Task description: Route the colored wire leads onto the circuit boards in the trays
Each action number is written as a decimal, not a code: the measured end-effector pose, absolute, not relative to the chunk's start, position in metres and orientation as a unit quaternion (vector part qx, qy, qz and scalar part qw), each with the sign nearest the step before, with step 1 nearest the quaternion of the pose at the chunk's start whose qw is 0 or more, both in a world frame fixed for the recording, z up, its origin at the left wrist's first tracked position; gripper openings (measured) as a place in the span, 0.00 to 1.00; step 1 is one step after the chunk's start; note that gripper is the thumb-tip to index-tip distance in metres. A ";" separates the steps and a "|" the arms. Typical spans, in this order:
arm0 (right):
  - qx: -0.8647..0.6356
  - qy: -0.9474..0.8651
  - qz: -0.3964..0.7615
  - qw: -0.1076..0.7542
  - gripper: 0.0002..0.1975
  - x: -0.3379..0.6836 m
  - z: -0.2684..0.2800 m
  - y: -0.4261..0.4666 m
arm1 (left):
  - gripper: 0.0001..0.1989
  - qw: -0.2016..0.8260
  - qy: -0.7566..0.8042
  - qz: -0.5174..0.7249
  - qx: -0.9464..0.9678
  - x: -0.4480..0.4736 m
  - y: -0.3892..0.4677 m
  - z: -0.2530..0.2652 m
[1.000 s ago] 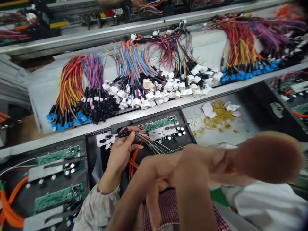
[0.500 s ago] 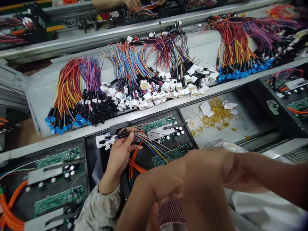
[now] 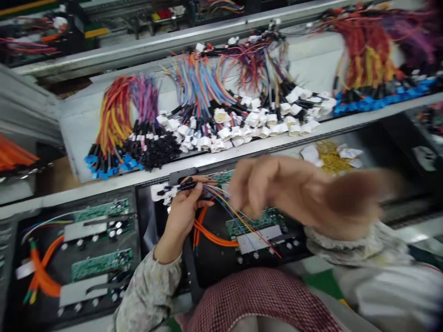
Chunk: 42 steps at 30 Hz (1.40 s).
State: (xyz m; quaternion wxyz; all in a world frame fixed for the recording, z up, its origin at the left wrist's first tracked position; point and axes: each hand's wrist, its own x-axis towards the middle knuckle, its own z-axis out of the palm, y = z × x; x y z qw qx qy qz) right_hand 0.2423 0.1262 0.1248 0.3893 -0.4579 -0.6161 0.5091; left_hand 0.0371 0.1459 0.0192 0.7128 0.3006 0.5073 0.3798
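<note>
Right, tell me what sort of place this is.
Probably an electronics assembly line: wire bundles laid out by type on a pale shelf, and green circuit boards in black trays.

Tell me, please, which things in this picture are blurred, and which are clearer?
Head view: the right hand is strongly blurred; head view: the upper-right purple wires look smeared; head view: the left hand and lower-left circuit boards look clearer.
</note>
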 end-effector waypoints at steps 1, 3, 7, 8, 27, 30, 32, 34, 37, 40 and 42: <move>-0.475 -0.644 0.469 0.373 0.29 0.250 0.114 0.133 | 0.17 0.710 0.506 0.386 0.302 0.037 0.145 0.019; -0.563 -0.695 0.338 0.294 0.20 0.258 0.087 0.139 | 0.17 0.710 0.495 0.397 0.306 0.036 0.144 0.018; -0.600 -0.767 0.180 0.138 0.12 0.256 0.041 0.136 | 0.14 0.713 0.479 0.407 0.311 0.034 0.143 0.017; -0.586 -0.782 0.173 0.127 0.11 0.254 0.035 0.135 | 0.14 0.714 0.476 0.409 0.310 0.034 0.143 0.017; -0.564 -0.792 0.182 0.144 0.15 0.246 -0.004 0.158 | 0.18 0.731 0.464 0.407 0.290 0.035 0.143 0.015; -0.564 -0.797 0.178 0.125 0.16 0.244 -0.002 0.160 | 0.18 0.729 0.467 0.409 0.289 0.036 0.143 0.015; -0.570 -0.796 0.163 0.127 0.16 0.244 0.005 0.157 | 0.17 0.726 0.468 0.413 0.291 0.036 0.143 0.015; -0.579 -0.788 0.148 0.150 0.16 0.249 0.015 0.149 | 0.16 0.724 0.466 0.418 0.290 0.036 0.144 0.016; -0.571 -0.800 0.132 0.133 0.16 0.262 0.031 0.133 | 0.14 0.725 0.461 0.427 0.281 0.037 0.145 0.016; -0.575 -0.804 0.119 0.093 0.20 0.274 0.033 0.127 | 0.14 0.724 0.464 0.430 0.274 0.040 0.146 0.019; -0.611 -0.773 0.117 0.126 0.19 0.280 0.026 0.132 | 0.15 0.724 0.468 0.427 0.273 0.042 0.147 0.020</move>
